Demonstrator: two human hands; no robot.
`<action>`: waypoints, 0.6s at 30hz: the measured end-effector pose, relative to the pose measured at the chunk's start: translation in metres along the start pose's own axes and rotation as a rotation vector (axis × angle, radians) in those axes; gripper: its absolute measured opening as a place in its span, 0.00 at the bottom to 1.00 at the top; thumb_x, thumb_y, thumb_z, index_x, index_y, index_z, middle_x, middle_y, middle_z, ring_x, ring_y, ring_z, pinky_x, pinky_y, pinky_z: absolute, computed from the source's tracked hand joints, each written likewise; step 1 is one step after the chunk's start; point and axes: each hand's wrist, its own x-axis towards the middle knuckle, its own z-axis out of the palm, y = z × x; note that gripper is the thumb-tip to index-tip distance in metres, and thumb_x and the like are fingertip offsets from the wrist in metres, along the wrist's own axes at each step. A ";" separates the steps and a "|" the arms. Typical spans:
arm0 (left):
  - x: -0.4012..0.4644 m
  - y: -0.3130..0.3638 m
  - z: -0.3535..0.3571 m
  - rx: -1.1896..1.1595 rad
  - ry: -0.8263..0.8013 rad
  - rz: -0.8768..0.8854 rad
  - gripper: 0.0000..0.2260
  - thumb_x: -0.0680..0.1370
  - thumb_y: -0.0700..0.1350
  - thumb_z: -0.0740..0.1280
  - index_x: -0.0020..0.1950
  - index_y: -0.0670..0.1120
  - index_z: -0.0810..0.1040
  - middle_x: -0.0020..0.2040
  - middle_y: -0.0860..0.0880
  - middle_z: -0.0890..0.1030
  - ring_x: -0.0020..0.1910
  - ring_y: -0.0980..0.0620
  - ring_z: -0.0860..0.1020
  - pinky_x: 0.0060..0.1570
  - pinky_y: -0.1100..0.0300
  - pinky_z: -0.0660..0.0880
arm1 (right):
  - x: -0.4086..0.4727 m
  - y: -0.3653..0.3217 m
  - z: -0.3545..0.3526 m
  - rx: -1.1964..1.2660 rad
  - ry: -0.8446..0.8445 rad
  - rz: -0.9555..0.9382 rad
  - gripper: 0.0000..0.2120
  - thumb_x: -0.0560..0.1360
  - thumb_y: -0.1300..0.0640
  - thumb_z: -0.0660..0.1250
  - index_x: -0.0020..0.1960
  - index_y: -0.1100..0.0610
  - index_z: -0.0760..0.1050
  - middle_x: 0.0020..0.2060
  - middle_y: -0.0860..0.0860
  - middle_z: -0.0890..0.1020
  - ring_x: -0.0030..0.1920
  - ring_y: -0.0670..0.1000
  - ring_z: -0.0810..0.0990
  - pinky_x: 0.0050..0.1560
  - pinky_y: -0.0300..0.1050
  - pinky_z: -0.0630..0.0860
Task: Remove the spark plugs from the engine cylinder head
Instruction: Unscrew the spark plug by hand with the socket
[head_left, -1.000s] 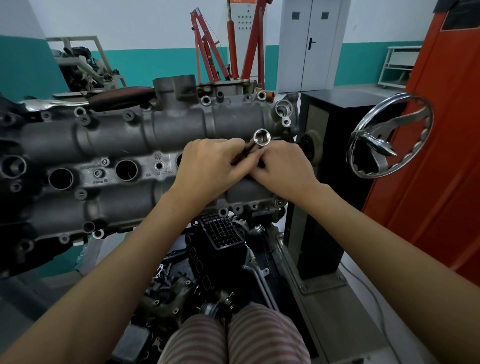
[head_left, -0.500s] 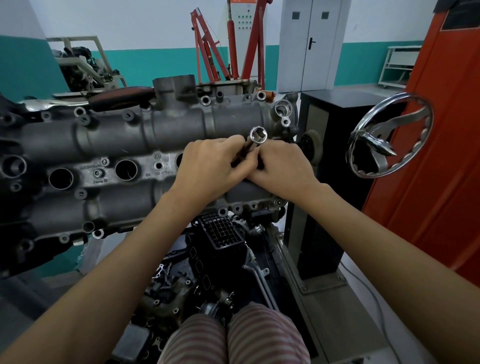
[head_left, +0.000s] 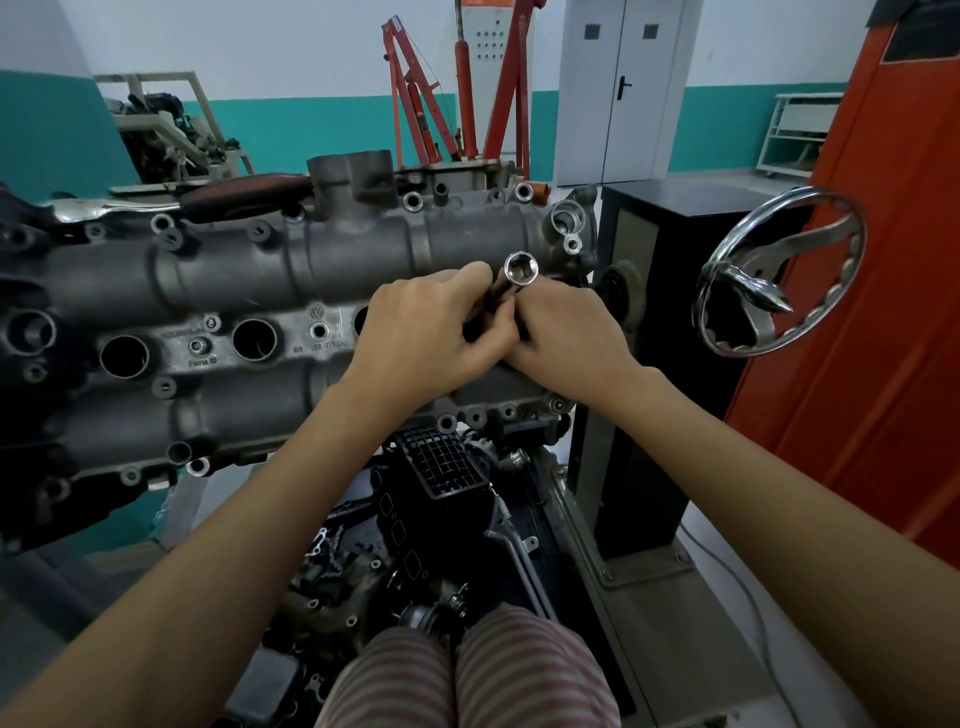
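Observation:
A grey cylinder head (head_left: 234, 280) lies across the stand in front of me, with open round spark plug wells (head_left: 254, 339) along its middle strip. My left hand (head_left: 423, 338) and my right hand (head_left: 563, 338) meet over the rightmost well, both gripping a chrome tubular socket wrench (head_left: 514, 278). Its open hexagonal end points up toward me. The lower end of the wrench and the well under it are hidden by my fingers. No spark plug shows.
A chrome handwheel (head_left: 779, 270) sticks out from the black stand column (head_left: 660, 322) on the right, beside an orange panel (head_left: 883, 312). A dark-handled tool (head_left: 244, 189) lies on top of the head. Engine parts (head_left: 436, 467) sit below.
The socket wrench's open end has swung slightly left and risen a little between my hands. Both hands have stayed over the rightmost well.

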 end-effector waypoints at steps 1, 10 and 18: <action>0.000 0.001 0.000 0.006 -0.002 0.000 0.19 0.72 0.53 0.55 0.37 0.39 0.75 0.28 0.47 0.74 0.26 0.45 0.72 0.25 0.57 0.67 | 0.001 0.000 0.000 0.005 -0.010 0.008 0.19 0.70 0.45 0.49 0.44 0.56 0.72 0.30 0.40 0.60 0.32 0.46 0.65 0.27 0.35 0.53; 0.000 -0.003 0.002 -0.004 0.022 -0.001 0.19 0.73 0.50 0.62 0.27 0.39 0.71 0.22 0.45 0.71 0.22 0.44 0.70 0.24 0.59 0.64 | 0.000 0.002 0.003 -0.020 -0.014 0.046 0.10 0.72 0.47 0.61 0.37 0.53 0.68 0.27 0.47 0.70 0.31 0.52 0.72 0.28 0.42 0.56; 0.000 -0.002 0.000 -0.007 -0.011 -0.010 0.24 0.75 0.57 0.57 0.33 0.38 0.76 0.26 0.44 0.76 0.27 0.42 0.75 0.27 0.50 0.72 | -0.001 0.002 0.003 0.016 0.045 0.012 0.13 0.72 0.51 0.60 0.40 0.59 0.78 0.30 0.55 0.78 0.32 0.57 0.77 0.31 0.42 0.62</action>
